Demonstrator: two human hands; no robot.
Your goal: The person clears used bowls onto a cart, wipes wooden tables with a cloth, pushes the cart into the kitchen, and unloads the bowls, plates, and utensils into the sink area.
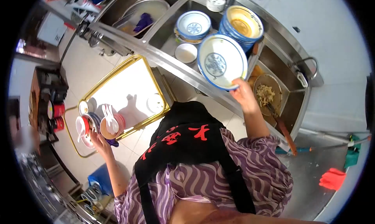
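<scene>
My right hand (243,92) grips the rim of a large white bowl with a blue pattern (222,62), held tilted over the middle sink's front edge. Behind it stands a stack of big blue-rimmed bowls (241,25); to its left are a smaller stack with a blue-patterned bowl (194,24) and a small white bowl (186,53). My left hand (99,142) reaches to dishes at the end of the gold-framed cart (136,60). Its fingers touch the stacked plates beside a red and white bowl (82,125); their grip is unclear. Nearby, white spoons (110,120) lie in stacked pink bowls (121,124).
The left sink holds a large metal basin (156,9) with a purple cloth (143,22). In the right sink, a strainer (273,87) contains food scraps, and a wooden-handled tool (285,135) sticks out over the edge. A faucet (312,62) stands behind. Red gloves (333,179) lie at the right.
</scene>
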